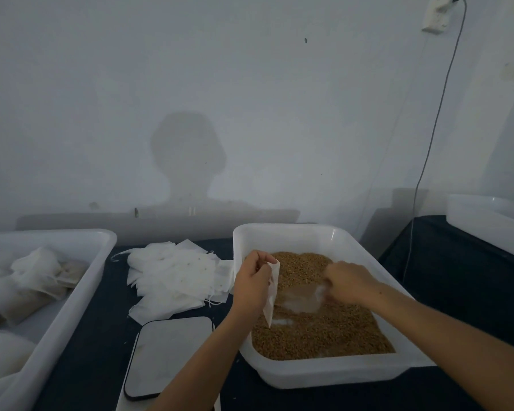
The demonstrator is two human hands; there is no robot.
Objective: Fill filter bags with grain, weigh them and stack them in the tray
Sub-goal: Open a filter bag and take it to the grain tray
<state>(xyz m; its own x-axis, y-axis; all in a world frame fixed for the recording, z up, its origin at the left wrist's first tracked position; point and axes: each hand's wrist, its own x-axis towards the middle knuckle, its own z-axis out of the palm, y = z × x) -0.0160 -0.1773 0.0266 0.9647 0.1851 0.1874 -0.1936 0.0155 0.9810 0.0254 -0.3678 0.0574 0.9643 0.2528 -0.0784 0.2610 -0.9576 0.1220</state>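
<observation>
My left hand (251, 281) pinches the top edge of a white filter bag (272, 295), fingers curled round its rim, so the bag hangs down from my fingertips with its lower corner just above the grain (324, 330). My right hand (349, 281) is curled round the handle of a clear scoop (301, 298), whose bowl lies low in the grain and points toward the bag; the scoop is blurred, so I cannot tell how much it carries. The bag's open side faces the scoop, the two close together but, as far as I can see, apart.

Both hands are over the grain tub (333, 373), a white plastic tray with the brown grain spread across its bottom. Just left of the tub, under my left forearm, the flat scale (166, 354) sits on the dark tabletop (95, 336), its plate bare. Beyond the scale, near the tub's far left corner, lies a loose heap of empty bags (172, 277), white and overlapping, with strings trailing out. Farther left stands the stacking tray (72, 307), another white tub, holding filled bags (39, 277) piled against one another. At the far right a third white tub (487, 223) rests on a separate dark surface, and a cable (428, 161) hangs down the wall from a socket (435, 17).
</observation>
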